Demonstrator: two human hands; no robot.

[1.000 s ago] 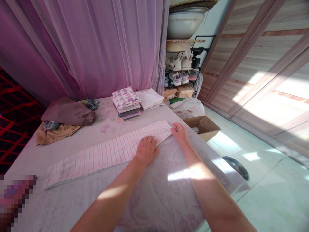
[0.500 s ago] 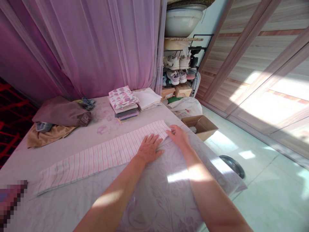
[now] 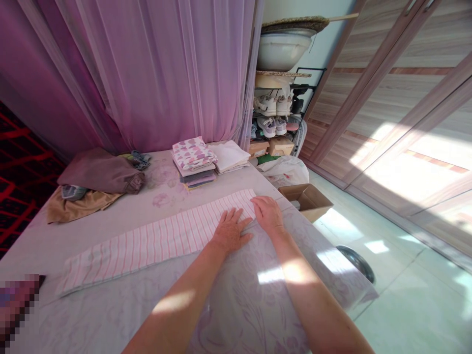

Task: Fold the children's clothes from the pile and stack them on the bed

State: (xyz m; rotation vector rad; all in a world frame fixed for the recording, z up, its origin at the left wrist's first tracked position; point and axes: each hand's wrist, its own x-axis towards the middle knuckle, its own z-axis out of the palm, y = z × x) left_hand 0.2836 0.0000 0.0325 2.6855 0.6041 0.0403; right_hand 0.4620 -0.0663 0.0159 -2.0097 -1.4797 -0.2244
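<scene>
A long folded strip of white cloth with pink stripes [image 3: 147, 242] lies flat across the table. My left hand [image 3: 231, 232] rests on the cloth near its right end, palm down with fingers spread. At that same end is my right hand [image 3: 268, 214], its fingers curled against the cloth's edge; the fingertips are partly hidden. Beyond the cloth stands a stack of folded fabrics with a heart-patterned one [image 3: 194, 153] on top. Folded white cloths [image 3: 230, 156] lie right beside that stack.
Loose brown clothing [image 3: 99, 172] lies heaped at the table's far left. A purple curtain [image 3: 165, 73] hangs behind. Right of the table are an open cardboard box [image 3: 317, 206], a shoe rack [image 3: 283, 113], a dark round basin [image 3: 357, 264] on the floor and a wooden wardrobe [image 3: 398, 98].
My left hand's fingers have spread apart on the cloth. My right hand has shifted slightly left at the cloth's end, its fingers curling in more. The camera view has moved a little.
</scene>
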